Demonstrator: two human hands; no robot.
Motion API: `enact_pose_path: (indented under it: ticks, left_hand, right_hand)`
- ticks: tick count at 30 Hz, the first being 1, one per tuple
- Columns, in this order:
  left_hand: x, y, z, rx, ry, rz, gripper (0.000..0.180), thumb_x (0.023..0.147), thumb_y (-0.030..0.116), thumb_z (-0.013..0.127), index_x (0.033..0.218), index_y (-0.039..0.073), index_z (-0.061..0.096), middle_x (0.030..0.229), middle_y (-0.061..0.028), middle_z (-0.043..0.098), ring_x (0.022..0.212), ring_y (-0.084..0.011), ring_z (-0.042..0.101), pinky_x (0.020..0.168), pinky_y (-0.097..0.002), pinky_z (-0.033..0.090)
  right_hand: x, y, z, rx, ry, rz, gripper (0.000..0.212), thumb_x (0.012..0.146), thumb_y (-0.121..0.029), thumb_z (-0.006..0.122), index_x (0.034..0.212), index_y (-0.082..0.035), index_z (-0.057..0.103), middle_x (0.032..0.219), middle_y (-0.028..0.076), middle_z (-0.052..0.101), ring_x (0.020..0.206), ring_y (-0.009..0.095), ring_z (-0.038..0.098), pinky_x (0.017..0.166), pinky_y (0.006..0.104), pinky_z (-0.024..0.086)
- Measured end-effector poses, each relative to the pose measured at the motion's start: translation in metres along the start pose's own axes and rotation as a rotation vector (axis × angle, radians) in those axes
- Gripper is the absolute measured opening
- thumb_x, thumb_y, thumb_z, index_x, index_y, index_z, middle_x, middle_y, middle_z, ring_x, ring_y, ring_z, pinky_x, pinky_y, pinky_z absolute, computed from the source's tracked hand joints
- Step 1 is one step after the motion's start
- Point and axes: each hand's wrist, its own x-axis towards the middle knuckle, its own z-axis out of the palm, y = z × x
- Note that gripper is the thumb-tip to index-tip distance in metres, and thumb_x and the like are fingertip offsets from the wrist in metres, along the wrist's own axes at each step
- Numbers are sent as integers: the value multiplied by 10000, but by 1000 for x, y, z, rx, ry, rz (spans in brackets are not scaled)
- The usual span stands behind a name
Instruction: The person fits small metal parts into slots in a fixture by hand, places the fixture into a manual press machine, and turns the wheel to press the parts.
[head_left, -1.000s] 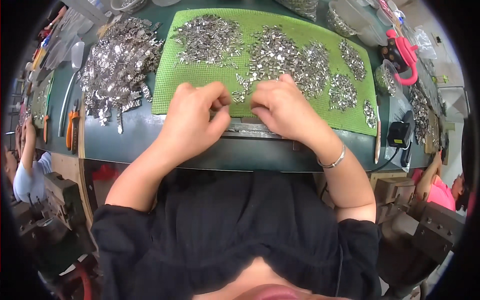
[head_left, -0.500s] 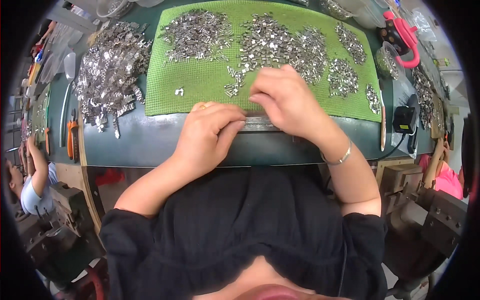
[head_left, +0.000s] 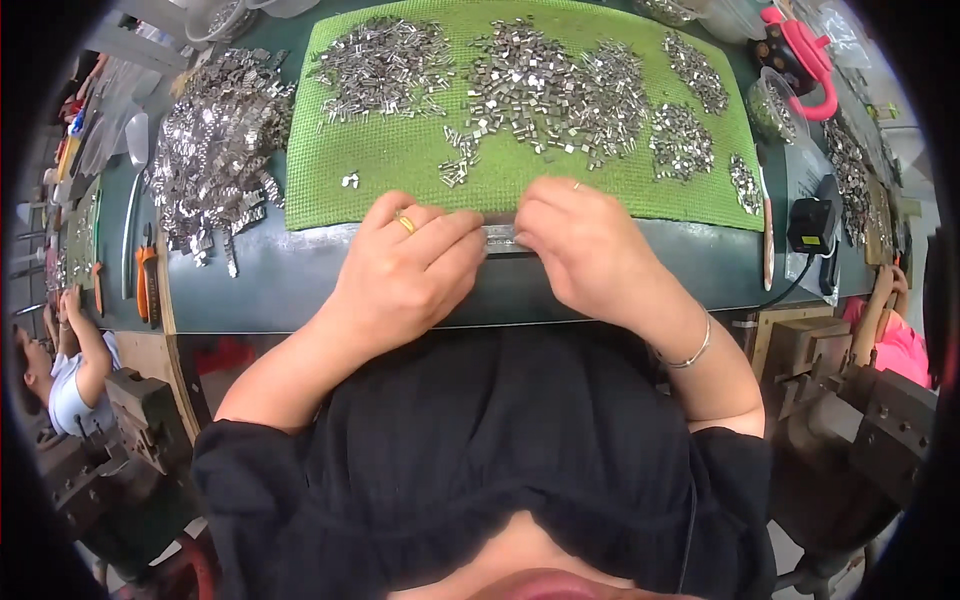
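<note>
A narrow grey metal bar (head_left: 502, 238) lies along the near edge of the green mat (head_left: 400, 190). At its left part, the fingers of my left hand (head_left: 408, 262) are closed, thumb and fingertips pressed together on the bar. My right hand (head_left: 590, 245) is closed in a pinch at the bar's right part. Whatever small thing its fingertips hold is hidden. Beyond the hands, a loose trail of small metal pieces (head_left: 458, 158) leads to a larger heap of shiny pieces (head_left: 520, 75). A couple of pieces (head_left: 350, 180) lie alone at the mat's left.
Left of the mat is a big pile of metal strips (head_left: 215, 150), then orange-handled pliers (head_left: 148, 275). Several more heaps cover the mat's far side. At right stand a tub of pieces (head_left: 772, 108), a pink-handled container (head_left: 805, 65) and a black adapter (head_left: 812, 225). People sit on both sides.
My right hand has come down from over the mat toward the near edge and now meets the bar. My left hand stays at the bar, its fingers shifted slightly.
</note>
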Motion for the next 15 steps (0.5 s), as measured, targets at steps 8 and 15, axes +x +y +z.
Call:
enact_pose_path:
  ticks: [8, 15]
  left_hand:
    - [12, -43, -2, 77, 73, -301, 204, 812, 188, 766, 1002, 124, 731, 1034, -29, 654, 1011, -241, 591, 911, -412, 373]
    - [26, -46, 1, 56, -146, -339, 106, 846, 151, 727, 942, 109, 745, 1012, -22, 630, 1009, -249, 573, 901, -425, 375]
  right_hand:
    - [-17, 3, 15, -400, 178, -343, 153, 719, -16, 695, 850, 9, 620, 894, 128, 614, 777, 279, 620, 651, 375, 513]
    - [-15, 0, 16, -208, 156, -108, 132, 688, -20, 641, 802, -32, 575, 874, 81, 581, 777, 268, 599, 653, 375, 510]
